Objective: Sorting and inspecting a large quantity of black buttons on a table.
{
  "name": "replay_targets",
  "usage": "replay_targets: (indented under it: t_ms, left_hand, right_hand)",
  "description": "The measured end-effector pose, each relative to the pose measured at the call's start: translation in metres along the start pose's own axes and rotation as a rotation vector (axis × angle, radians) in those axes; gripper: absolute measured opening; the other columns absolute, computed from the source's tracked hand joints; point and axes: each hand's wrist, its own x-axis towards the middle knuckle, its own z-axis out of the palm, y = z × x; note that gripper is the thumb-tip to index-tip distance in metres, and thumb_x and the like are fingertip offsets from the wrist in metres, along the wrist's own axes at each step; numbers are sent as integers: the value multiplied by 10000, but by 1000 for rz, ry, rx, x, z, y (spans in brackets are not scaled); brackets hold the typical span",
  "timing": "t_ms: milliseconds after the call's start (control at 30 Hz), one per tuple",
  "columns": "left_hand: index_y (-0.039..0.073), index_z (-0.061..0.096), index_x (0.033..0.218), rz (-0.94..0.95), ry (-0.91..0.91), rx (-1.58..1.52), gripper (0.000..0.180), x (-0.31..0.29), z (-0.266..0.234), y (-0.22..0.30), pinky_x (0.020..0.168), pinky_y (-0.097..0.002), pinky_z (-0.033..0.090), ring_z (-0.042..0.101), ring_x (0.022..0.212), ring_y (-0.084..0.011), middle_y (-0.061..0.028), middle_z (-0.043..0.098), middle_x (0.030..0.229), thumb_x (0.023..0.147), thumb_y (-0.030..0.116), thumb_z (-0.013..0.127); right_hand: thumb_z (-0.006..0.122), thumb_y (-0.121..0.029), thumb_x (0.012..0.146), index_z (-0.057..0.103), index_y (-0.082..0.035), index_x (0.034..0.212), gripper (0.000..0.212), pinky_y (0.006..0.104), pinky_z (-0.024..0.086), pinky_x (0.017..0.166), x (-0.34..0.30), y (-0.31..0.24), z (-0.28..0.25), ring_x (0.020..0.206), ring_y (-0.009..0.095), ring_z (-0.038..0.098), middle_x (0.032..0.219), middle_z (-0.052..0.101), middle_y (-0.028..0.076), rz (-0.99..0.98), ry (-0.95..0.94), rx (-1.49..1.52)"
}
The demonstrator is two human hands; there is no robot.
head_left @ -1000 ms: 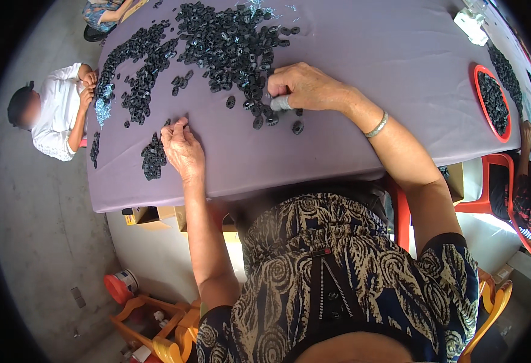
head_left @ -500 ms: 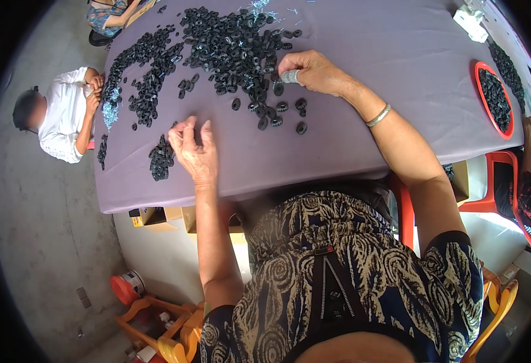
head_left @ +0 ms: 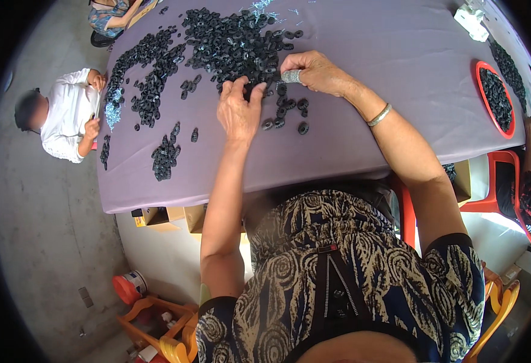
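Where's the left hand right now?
In the head view, the left hand is slightly left of centre, its fingertips at the near edge of the large pile of black ring-like pieces, just left of the right hand.

A purple-covered table [head_left: 362, 42] stands over a grey floor [head_left: 47, 242]; bright light falls beneath a red chair [head_left: 491, 181]; an orange chair [head_left: 174, 349] stands lower left.
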Motion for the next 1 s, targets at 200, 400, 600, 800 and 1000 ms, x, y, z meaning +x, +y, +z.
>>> replay_targets:
  t_ms: [200,400,600,800,1000]
  left_hand:
    - [42,692,960,6,94,-22,231,25,17,-12,736,-403,493,635,823,-343,-133,650,877,868,248,643]
    - [32,683,966,-148,175,-309,119,22,20,-30,676,-338,502,604,681,-224,-87,596,845,857,55,641]
    - [-3,662,992,-113,213,-447,138,3,5,-25,637,-279,481,558,695,-135,-48,536,866,864,48,649]
    - [14,655,986,-132,21,-284,237,-8,-3,-4,699,-295,486,574,741,-178,-71,551,820,777,91,734]
    - [56,655,1020,-11,-115,-35,243,4,-1,-8,667,-331,477,577,675,-209,-64,567,780,789,119,701]
  right_hand:
    - [626,-121,861,678,-59,920,100,256,436,574,-1,2,0,648,73,510,783,636,-7,10,20,17]
    - [616,-124,868,673,-59,943,114,258,438,548,1,4,0,634,77,503,790,631,-11,33,22,23]
    - [617,-130,866,672,-48,967,141,303,489,688,0,3,1,769,130,595,861,678,39,2,51,-61]
    - [661,-88,857,656,-44,945,98,274,461,610,11,26,5,677,100,531,812,632,5,-199,158,-157]
    - [669,-82,781,623,-4,881,136,376,466,702,16,5,20,767,270,582,832,597,110,-258,112,-387]
